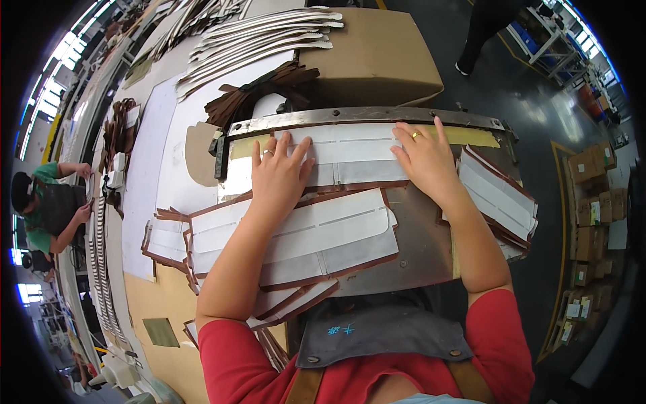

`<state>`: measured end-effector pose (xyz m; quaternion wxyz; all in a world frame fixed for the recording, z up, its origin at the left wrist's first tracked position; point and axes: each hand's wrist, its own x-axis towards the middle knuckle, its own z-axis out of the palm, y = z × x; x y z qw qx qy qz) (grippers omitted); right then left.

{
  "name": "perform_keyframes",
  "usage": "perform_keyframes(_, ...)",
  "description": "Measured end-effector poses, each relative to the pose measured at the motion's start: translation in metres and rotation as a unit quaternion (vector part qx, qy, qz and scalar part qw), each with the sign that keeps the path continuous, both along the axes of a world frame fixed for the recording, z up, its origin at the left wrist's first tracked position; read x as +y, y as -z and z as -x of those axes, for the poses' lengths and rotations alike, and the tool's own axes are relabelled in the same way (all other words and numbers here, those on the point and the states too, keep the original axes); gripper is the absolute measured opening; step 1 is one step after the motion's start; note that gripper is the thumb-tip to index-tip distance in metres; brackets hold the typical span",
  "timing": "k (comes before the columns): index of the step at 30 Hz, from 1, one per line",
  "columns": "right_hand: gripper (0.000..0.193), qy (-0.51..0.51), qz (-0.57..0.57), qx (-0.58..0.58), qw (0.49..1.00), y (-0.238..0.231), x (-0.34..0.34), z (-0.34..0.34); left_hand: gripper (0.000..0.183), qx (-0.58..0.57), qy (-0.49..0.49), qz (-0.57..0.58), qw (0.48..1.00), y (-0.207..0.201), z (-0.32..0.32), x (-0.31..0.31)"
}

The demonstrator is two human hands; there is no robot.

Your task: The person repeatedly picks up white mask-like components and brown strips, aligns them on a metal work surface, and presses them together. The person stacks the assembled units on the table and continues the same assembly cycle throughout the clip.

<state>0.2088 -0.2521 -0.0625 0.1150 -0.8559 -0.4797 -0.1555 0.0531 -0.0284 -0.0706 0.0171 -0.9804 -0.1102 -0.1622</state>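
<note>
A white-faced panel with brown edges [350, 151] lies flat on a metal plate [424, 249], its far edge along a riveted metal bar [323, 119]. On the panel's left part rests my left hand [279, 172], fingers spread. My right hand [428, 161] presses its right end with fingers apart, the fingertips near the bar. Yellowish strips [474, 137] show beside the panel under the bar. Closer to me, a pile of similar panels [323, 232] lies partly beneath my left forearm. More such panels [498, 192] sit at the right, beyond my right forearm.
Behind the bar stands a large cardboard box [383, 60]. Left of it lie a bundle of brown strips [266, 87] and long pale strips [262, 40]. A person in green sleeves [54, 202] works at the far left; another's dark leg [478, 40] shows upper right. Cartons [592, 215] are stacked right.
</note>
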Motion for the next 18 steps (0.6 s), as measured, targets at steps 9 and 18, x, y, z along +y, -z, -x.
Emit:
perform_keyframes(9,0.016,0.103,0.036,-0.086,0.99,-0.002,-0.007,-0.012,0.036,0.002,-0.01,0.027,1.0,0.0,-0.001,0.0)
perform_keyframes(18,0.029,-0.065,-0.01,0.065,0.996,-0.003,0.0,0.013,0.034,-0.027,0.013,0.036,0.999,-0.004,0.0,-0.003)
